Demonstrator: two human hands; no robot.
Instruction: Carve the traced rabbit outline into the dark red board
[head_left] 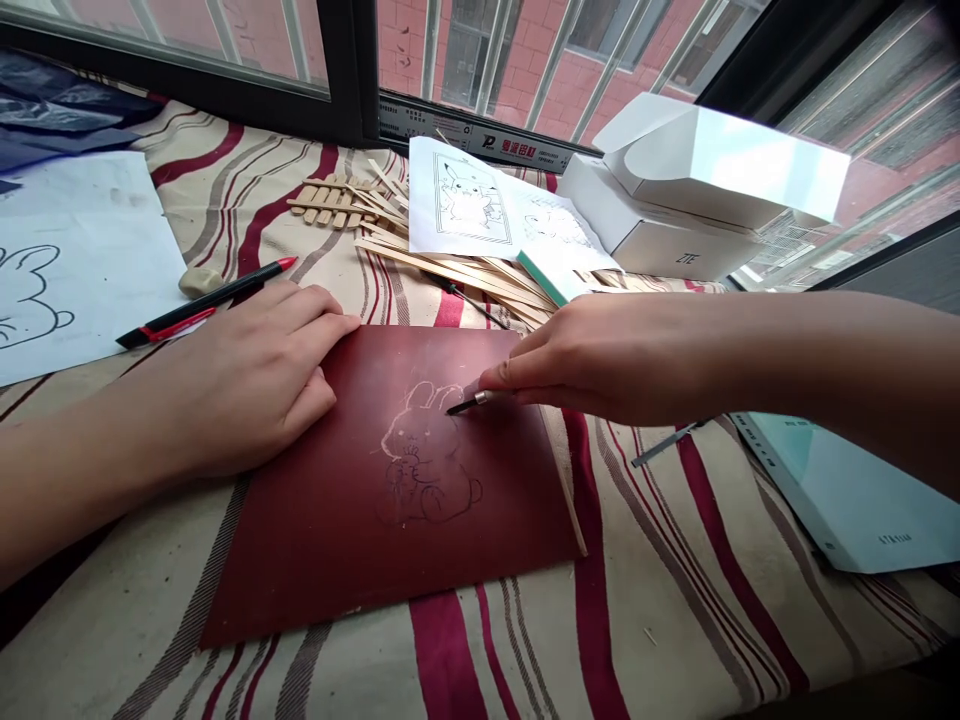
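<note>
- The left hand [247, 380] lies on the near left part of the dark red sheet [300, 540], its grip open, fingers loosely spread and not holding anything.
- The right hand [600, 360] reaches in from the right, its grip closed on a small knife [469, 403] with a metal collar.
- The knife's tip touches the sheet at the top of a rabbit sketch [427, 450], near the ears.
- The sheet lies flat on a striped cloth [480, 640], between the two hands, and the sketch sits near its middle.
- A red-and-black pen [202, 300] and a pale eraser [199, 282] lie just beyond the left hand, beside a paper [75, 260] with a rabbit outline.
- Thin wooden sticks [450, 265] lie in a pile beyond the sheet, partly under a printed cartoon sheet [469, 195].
- A white box [720, 190] stands by the window, and a pale teal book [840, 490] lies at right.
</note>
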